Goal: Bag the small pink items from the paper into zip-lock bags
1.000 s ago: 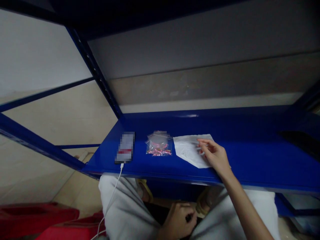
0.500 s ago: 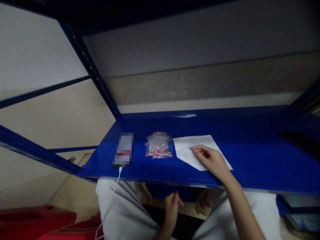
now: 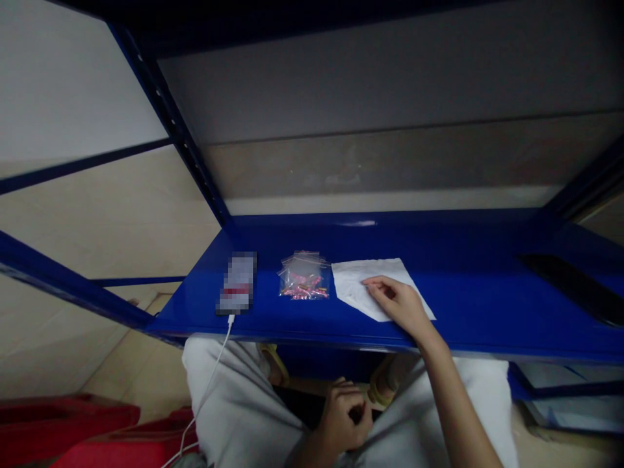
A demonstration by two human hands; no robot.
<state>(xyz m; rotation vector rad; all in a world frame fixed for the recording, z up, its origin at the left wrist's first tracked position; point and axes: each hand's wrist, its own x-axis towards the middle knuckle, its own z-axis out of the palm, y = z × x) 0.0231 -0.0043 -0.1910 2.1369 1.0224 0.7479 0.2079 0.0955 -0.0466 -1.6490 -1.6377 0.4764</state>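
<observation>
On the blue shelf lies a sheet of white paper or thin cloth [image 3: 353, 279], creased on its left part. My right hand [image 3: 397, 302] rests over it, thumb and fingers drawn together in a pinch; whatever is between the fingertips, if anything, is too small to make out. Left of the sheet is a small pile of clear zip bags [image 3: 305, 276] holding pink and gold-coloured pieces; no hand touches them. My left hand [image 3: 344, 416] is below the shelf edge, above my lap, with its fingers curled closed and nothing seen in the hollow.
A phone [image 3: 237, 283] with a blurred screen lies at the shelf's left end, a white cable [image 3: 221, 354] running down from it. A dark flat object [image 3: 575, 286] lies to the right. Blue metal posts [image 3: 190, 153] frame the shelf. Red bins [image 3: 63, 416] stand on the floor at lower left.
My left hand has come up nearer and turned, its fingers now curled inward. The right hand keeps its pinch over the sheet. The whole view has shifted slightly.
</observation>
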